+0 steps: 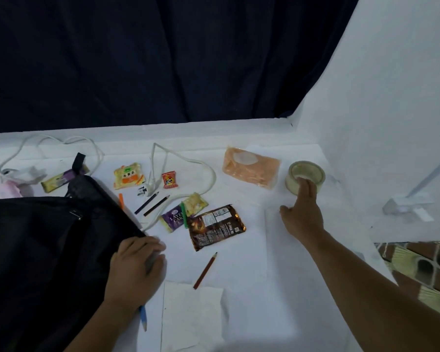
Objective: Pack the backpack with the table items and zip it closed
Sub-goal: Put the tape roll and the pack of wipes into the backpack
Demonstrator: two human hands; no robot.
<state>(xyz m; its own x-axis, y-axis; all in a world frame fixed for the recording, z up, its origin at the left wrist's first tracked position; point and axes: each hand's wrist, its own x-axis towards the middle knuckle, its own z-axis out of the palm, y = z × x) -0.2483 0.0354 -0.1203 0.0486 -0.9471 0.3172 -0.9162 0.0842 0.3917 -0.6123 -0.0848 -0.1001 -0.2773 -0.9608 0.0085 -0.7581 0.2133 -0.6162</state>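
Observation:
The black backpack (41,240) lies at the left of the white table (264,288). My left hand (135,268) grips its right edge, fingers curled over the fabric. My right hand (302,214) reaches to the far right, its straight fingers touching the near side of a roll of clear tape (306,175). Loose on the table lie an orange wet-wipe pack (250,167), a brown snack packet (216,226), a purple cake wrapper (172,218), small yellow (128,175) and red (170,179) snack packets, pencils (205,270) and a white power cable (186,171).
A dark curtain hangs behind the table, and a white wall panel stands at the right. White tissue sheets (191,316) lie near the front edge. A blue pencil (143,316) pokes out under my left wrist. Pink and white items (8,189) sit at the far left.

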